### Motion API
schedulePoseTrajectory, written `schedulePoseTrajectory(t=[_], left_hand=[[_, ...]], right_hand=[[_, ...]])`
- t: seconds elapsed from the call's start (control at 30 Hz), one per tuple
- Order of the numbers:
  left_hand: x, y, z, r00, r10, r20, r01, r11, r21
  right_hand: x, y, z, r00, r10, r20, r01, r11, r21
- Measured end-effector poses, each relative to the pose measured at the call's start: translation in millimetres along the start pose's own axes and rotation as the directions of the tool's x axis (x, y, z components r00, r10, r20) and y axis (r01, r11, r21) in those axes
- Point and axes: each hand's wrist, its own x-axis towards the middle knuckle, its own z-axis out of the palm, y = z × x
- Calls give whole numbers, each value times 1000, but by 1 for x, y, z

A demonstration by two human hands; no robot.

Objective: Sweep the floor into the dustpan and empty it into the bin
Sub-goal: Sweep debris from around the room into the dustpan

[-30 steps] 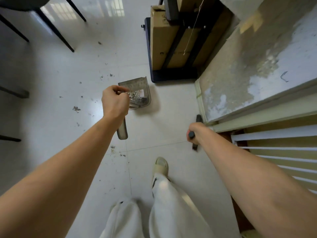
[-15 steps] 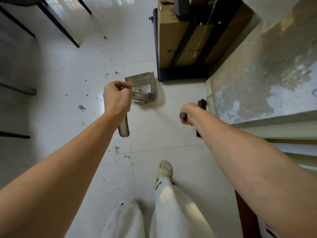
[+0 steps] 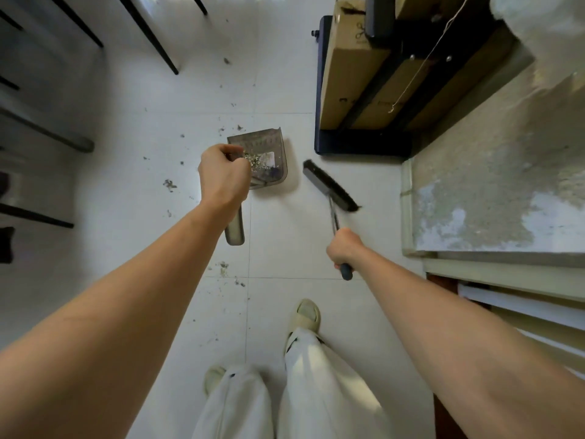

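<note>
A grey see-through dustpan [image 3: 266, 147] hangs over the white tile floor with a small heap of debris [image 3: 258, 160] in it. My left hand [image 3: 223, 175] grips its handle, whose end [image 3: 235, 231] sticks out below my wrist. My right hand [image 3: 343, 248] grips the dark handle of a small brush. The brush's black head [image 3: 329, 186] points up and left, just right of the dustpan and apart from it. No bin is in view.
Scattered dirt specks [image 3: 169, 184] lie left of the dustpan, and more dirt [image 3: 224, 267] lies below it. A dark cart with cardboard boxes [image 3: 357, 90] stands ahead on the right, with a worn wall ledge [image 3: 490, 172] beside it. Black chair legs [image 3: 152, 36] stand far left. My feet [image 3: 305, 315] are below.
My right hand swung out from beside the ledge toward the middle, bringing the brush head into full view beside the dustpan. My left hand keeps the dustpan at about the same place.
</note>
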Motion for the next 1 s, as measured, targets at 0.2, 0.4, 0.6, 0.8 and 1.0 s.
schedulePoseTrajectory(t=[0.2,0.4,0.6,0.8,1.0], left_hand=[[-21,-7,-26,1000,-28,-14,27,998,-60],[-49,-23,-66,1000,-23,-3,23,995,-97],[-79,-64,-102,999,31,23,-28,993,-114],[-114,-115,-153,988,110,107,-105,993,-47],[-168,-159,-195,954,193,231,-205,978,29]], right_hand=[[-43,34,-5,991,-28,133,35,998,-53],[-78,77,-12,997,-61,47,62,998,-21],[-74,67,73,997,-29,-67,24,997,-77],[-120,56,195,998,5,61,4,991,-136],[-182,74,279,992,-12,125,15,1000,-17]])
